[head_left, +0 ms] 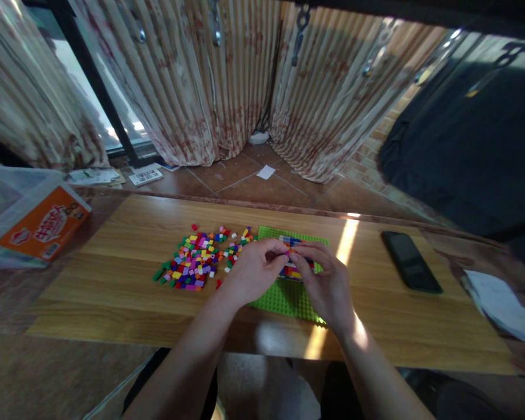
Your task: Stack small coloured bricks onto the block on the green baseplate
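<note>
**Toy bricks and both hands at the green studded baseplate**

Largest first; the baseplate is the reference for positions.

Patterned curtains: hanging well beyond the baseplate. Wooden surface: under the baseplate, extending to both sides of it. Clear plastic bin with an orange label: well to the left of the baseplate.

Left hand: over the baseplate's left part, fingers bent inward. Right hand: over its right part, thumb and fingers bent inward. Tips of both meet above the baseplate; a little pink and orange shows there, too small to resolve. Cannot tell whether either hand is clamped on a brick.

Loose brick pile, mixed colours: left of the baseplate, scattered pieces between the two. Dark smartphone: right of the baseplate, apart from it. Assembled multicoloured bricks: on the baseplate, partly hidden by the fingers. Single red brick: left of the baseplate, just beyond the pile.
</note>
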`<action>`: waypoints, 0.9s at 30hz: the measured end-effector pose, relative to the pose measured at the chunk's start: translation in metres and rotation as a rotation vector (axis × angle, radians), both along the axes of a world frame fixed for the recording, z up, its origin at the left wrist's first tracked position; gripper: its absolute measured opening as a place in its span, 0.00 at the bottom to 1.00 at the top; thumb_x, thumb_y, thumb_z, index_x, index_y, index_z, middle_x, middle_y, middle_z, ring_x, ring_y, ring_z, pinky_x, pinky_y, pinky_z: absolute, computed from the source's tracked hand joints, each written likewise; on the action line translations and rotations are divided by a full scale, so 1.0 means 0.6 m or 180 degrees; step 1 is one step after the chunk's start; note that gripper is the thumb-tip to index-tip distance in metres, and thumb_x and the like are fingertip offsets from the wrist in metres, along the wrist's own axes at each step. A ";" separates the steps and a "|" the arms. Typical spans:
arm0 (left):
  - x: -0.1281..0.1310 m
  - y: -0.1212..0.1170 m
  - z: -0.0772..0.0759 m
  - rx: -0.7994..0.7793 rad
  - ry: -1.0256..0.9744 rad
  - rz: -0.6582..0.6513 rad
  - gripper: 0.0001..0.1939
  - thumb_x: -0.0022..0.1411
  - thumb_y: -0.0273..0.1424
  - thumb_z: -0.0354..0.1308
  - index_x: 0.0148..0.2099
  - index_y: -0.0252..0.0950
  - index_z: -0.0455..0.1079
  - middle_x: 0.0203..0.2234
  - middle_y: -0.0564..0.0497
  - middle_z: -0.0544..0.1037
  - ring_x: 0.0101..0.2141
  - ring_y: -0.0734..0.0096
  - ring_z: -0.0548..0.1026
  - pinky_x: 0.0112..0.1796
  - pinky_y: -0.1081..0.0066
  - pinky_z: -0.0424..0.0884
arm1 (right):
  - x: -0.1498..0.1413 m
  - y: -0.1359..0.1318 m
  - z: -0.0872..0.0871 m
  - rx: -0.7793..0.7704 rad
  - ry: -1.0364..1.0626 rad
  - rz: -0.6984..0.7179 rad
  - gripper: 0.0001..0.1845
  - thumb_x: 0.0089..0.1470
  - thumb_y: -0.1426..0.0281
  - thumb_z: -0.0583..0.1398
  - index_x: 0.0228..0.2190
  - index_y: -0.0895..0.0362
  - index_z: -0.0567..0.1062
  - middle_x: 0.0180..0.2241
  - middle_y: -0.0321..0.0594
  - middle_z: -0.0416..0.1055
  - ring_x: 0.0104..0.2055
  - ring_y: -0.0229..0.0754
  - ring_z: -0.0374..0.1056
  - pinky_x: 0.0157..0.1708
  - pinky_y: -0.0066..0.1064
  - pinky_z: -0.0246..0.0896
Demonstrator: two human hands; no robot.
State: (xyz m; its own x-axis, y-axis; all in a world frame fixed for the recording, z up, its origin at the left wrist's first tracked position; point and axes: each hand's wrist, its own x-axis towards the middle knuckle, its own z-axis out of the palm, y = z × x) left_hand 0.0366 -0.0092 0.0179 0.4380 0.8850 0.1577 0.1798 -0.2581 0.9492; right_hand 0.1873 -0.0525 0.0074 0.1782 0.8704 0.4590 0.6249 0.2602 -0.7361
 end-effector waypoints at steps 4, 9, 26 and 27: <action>0.010 -0.005 0.000 -0.0068 -0.0107 0.0214 0.06 0.58 0.25 0.56 0.35 0.34 0.75 0.29 0.50 0.80 0.31 0.71 0.76 0.35 0.70 0.73 | -0.005 -0.001 0.004 0.0147 -0.0184 -0.0096 0.05 0.56 0.68 0.61 0.32 0.51 0.79 0.36 0.40 0.76 0.41 0.45 0.71 0.43 0.43 0.68; 0.011 0.000 -0.003 -0.0191 -0.0322 0.0487 0.04 0.57 0.27 0.58 0.34 0.33 0.75 0.29 0.50 0.80 0.30 0.72 0.76 0.35 0.71 0.72 | 0.006 0.000 0.008 0.0339 -0.0641 -0.0214 0.05 0.56 0.68 0.62 0.32 0.51 0.79 0.35 0.41 0.77 0.39 0.46 0.71 0.42 0.44 0.67; -0.020 0.026 -0.015 -0.0008 -0.0048 0.0701 0.06 0.58 0.27 0.56 0.35 0.33 0.74 0.28 0.50 0.78 0.30 0.71 0.74 0.34 0.70 0.70 | 0.073 -0.001 -0.002 -0.0136 -0.0914 0.0311 0.04 0.53 0.65 0.64 0.30 0.48 0.81 0.37 0.38 0.75 0.41 0.45 0.69 0.42 0.42 0.66; -0.020 0.026 -0.014 -0.0002 -0.0029 0.0688 0.06 0.58 0.27 0.56 0.35 0.33 0.74 0.28 0.50 0.78 0.30 0.71 0.74 0.34 0.70 0.70 | 0.070 0.001 -0.003 -0.0123 -0.0913 0.0302 0.03 0.52 0.66 0.65 0.29 0.48 0.81 0.36 0.38 0.75 0.41 0.45 0.69 0.42 0.42 0.66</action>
State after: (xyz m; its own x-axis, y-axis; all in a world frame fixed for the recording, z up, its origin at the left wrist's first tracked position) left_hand 0.0243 0.0063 0.0095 0.2366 0.9583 0.1603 0.2223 -0.2140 0.9512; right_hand 0.2295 -0.0522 0.0056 -0.0370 0.8947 0.4450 0.7829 0.3027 -0.5435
